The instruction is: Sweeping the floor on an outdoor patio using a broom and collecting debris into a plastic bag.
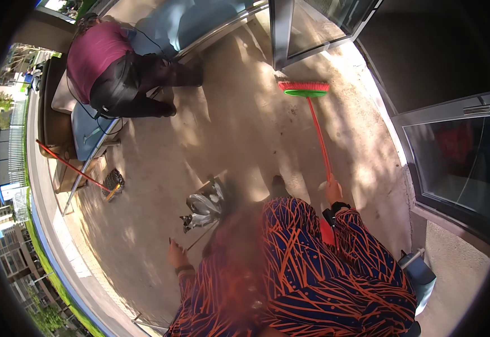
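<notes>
Orange-streaked clothing lies before a red-handled, green-backed, red-bristled broom.

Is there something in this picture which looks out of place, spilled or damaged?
Nothing looks clearly spilled or damaged. Slightly odd: a red-handled cleaning tool slants unheld beside the blue table, and small dark specks dot the ground near the broom.
</notes>
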